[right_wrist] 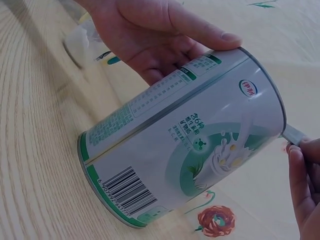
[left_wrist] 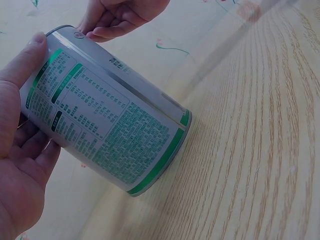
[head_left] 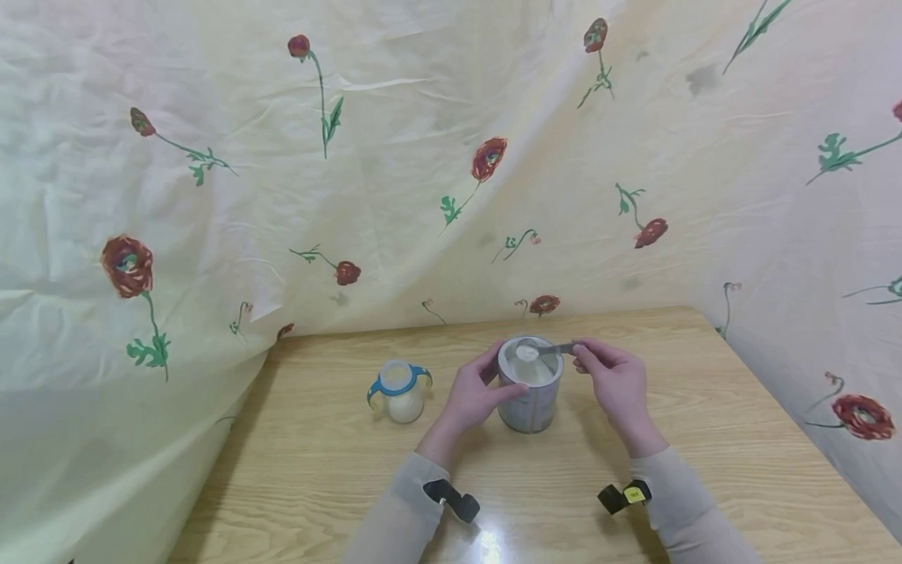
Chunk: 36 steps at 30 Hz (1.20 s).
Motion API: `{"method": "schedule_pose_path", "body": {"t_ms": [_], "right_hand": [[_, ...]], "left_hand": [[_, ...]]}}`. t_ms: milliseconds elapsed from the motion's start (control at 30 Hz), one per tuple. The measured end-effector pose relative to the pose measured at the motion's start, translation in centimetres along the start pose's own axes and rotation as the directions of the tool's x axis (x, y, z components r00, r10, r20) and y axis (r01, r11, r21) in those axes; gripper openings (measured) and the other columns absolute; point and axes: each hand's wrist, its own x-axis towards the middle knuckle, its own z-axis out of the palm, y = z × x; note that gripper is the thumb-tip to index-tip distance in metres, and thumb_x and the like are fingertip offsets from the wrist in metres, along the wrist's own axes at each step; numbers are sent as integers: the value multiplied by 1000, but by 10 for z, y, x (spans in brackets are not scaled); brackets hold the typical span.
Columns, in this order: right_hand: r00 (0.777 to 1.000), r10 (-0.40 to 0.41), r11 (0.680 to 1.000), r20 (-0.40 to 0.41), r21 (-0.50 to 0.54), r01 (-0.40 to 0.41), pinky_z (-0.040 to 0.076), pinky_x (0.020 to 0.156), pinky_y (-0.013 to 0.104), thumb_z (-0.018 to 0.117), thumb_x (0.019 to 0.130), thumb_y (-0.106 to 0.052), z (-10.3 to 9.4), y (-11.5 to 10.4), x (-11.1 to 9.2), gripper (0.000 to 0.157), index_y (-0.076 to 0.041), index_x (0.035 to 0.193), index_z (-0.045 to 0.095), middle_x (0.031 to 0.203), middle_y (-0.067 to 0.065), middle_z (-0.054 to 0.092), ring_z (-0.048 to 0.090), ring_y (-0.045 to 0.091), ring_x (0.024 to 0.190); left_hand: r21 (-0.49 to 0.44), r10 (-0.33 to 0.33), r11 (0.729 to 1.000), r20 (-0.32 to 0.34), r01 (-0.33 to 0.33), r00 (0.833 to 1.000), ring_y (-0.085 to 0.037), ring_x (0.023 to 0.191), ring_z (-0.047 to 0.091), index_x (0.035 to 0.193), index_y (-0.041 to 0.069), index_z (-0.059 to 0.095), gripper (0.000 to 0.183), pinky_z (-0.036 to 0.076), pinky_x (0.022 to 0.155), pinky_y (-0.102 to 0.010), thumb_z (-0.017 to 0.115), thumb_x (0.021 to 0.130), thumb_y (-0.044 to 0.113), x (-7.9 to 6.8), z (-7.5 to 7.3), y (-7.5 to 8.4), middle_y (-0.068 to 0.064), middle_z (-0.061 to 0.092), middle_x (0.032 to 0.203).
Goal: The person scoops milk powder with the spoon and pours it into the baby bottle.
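Observation:
A milk powder tin stands upright on the table with its top uncovered and pale powder inside. My left hand grips the tin around its left side near the rim, the thumb across the front. In the right wrist view, that thumb lies along the upper edge of the printed tin. My right hand, at the right of the tin, pinches the grey handle of a scoop. The bowl of the scoop holds white powder and sits over the tin's mouth; in the head view the handle crosses the rim.
Left of the tin stands a baby bottle with a blue collar and two blue handles, whitish inside. The wooden table meets a flower-printed cloth at the back and sides. Black straps with small devices circle both sleeves.

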Motion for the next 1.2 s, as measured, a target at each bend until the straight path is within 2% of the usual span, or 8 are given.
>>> {"method": "schedule_pose_path", "body": {"t_ms": [167,467,700,900,1033,1200], "right_hand": [[1000,15,1000,25,11,-15,63,79,20,72,105,-14,-2,1,1,35,13,127,70,98,-14,78,74,4,82],[999,13,1000,39,13,-14,63,78,20,73,105,-18,-4,-2,0,38,13,126,70,97,-14,79,74,4,80],[998,39,998,45,51,-42,63,78,20,74,104,-18,-4,-3,1,38,13,125,71,96,-13,80,74,4,80],[996,73,993,46,89,-77,63,78,20,76,103,-17,-4,-4,1,37,13,124,72,95,-11,80,73,5,79],[993,103,985,59,134,-111,63,78,20,78,101,-19,-6,-6,0,33,8,121,76,95,-9,80,73,6,79],[982,166,953,89,241,-183,63,79,20,80,100,-18,-8,-7,-1,18,-5,110,83,94,-6,81,72,6,79]], "left_hand": [[-5,8,1000,5,-8,1000,-22,151,46,165,11,43,87,40,122,-39,88,92,23,0,0,0,1,47,166],[-12,4,1000,-3,-4,1000,-20,150,46,163,20,47,83,40,122,-37,88,92,22,-1,1,1,5,48,164],[-12,5,1000,1,-5,1000,-20,151,46,164,20,46,83,40,123,-38,88,92,24,-1,0,4,4,47,165],[8,-5,1000,6,5,1000,-15,150,45,164,26,46,83,40,122,-37,88,92,26,-2,0,4,12,47,163],[29,-18,999,16,18,1000,-17,151,45,165,28,45,84,40,122,-39,88,93,32,-3,0,4,13,46,164],[51,-29,998,15,29,999,-21,152,44,166,24,42,87,40,123,-42,87,93,33,-5,0,9,4,43,168]]}}
